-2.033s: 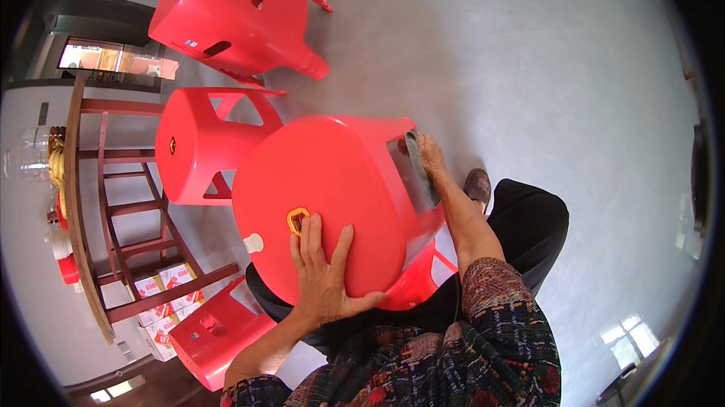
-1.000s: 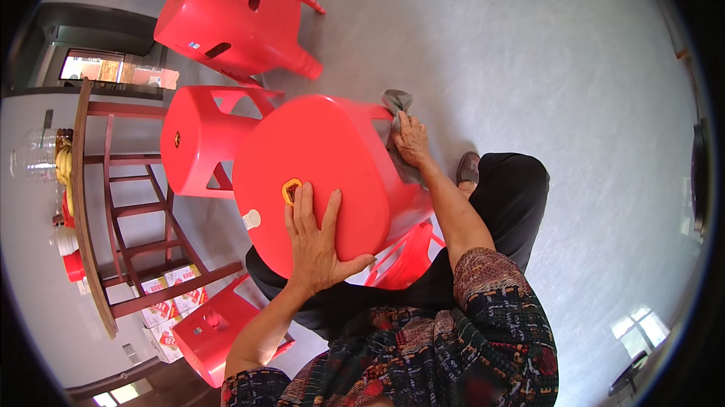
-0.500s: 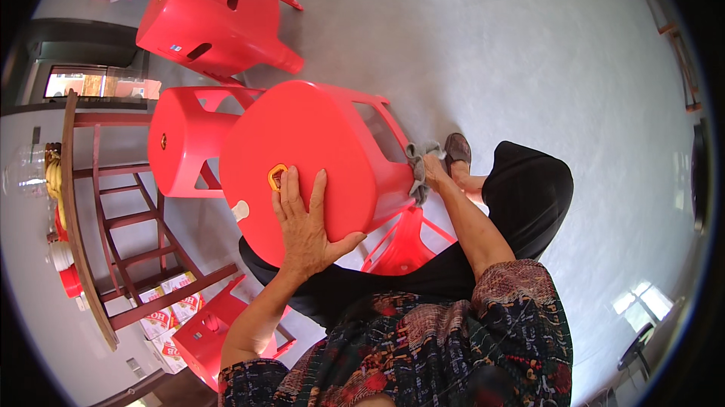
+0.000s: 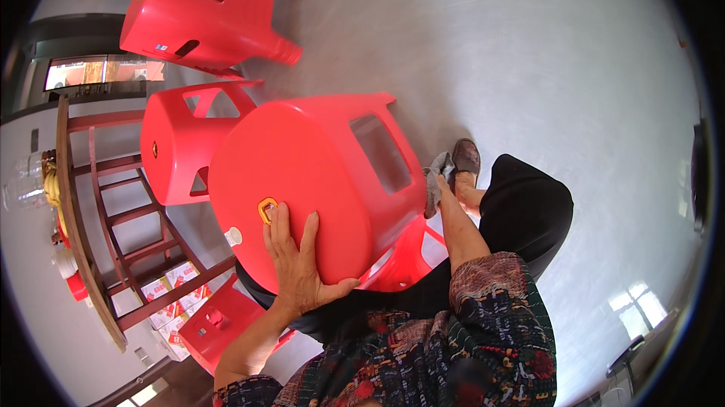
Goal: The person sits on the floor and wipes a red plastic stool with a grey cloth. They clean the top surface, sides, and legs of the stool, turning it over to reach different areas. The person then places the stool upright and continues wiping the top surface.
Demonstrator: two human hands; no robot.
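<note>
A red plastic stool [image 4: 283,154] is in front of the person's lap, its rounded seat toward the left and its legs toward the right. The left hand [image 4: 302,267] lies spread on the seat beside the yellow-rimmed hole [image 4: 267,211], thumb at the near rim, grasping nothing. The right hand [image 4: 445,189], partly hidden, is closed on a bunched grey cloth [image 4: 433,194] at the leg's end. A brown shoe [image 4: 466,155] is just beside the cloth, a black-trousered knee [image 4: 529,207] close by, tightening that side. Leftward, a smaller stool [image 4: 170,139] crowds the seat's far edge, with a wooden table [image 4: 69,218] beyond. Grey floor [image 4: 563,82] stretches widely ahead and rightward.
</note>
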